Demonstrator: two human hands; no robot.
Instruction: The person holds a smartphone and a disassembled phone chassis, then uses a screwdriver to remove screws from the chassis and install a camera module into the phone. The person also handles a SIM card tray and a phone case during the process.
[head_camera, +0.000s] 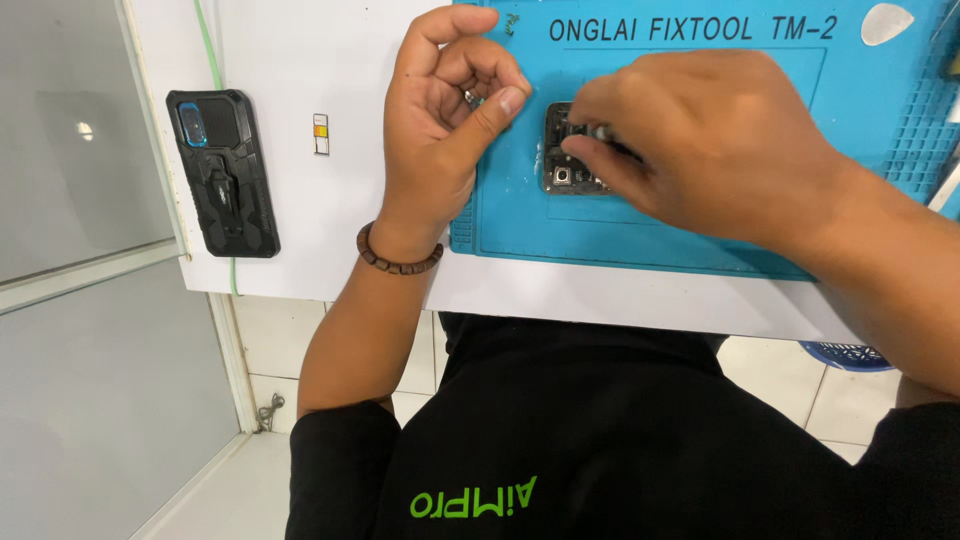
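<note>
Head view. Right hand (715, 140) pinches a slim tool (598, 131), its tip on the opened phone (562, 160) lying on the blue repair mat (700, 235). Left hand (445, 110), loosely curled, grips something small I cannot identify and rests beside the phone. Risk: the unclamped phone may skid under pressure, letting the tip gouge components. Rugged black case (225, 170) lies well apart.

The right hand (720, 150) covers most of the opened dark phone (562, 165) at the frame's upper centre; the thin tool in its fingers (590, 150) is mostly hidden. The blue rubber mat (700, 240) is cut off at the top and right edges.
</note>
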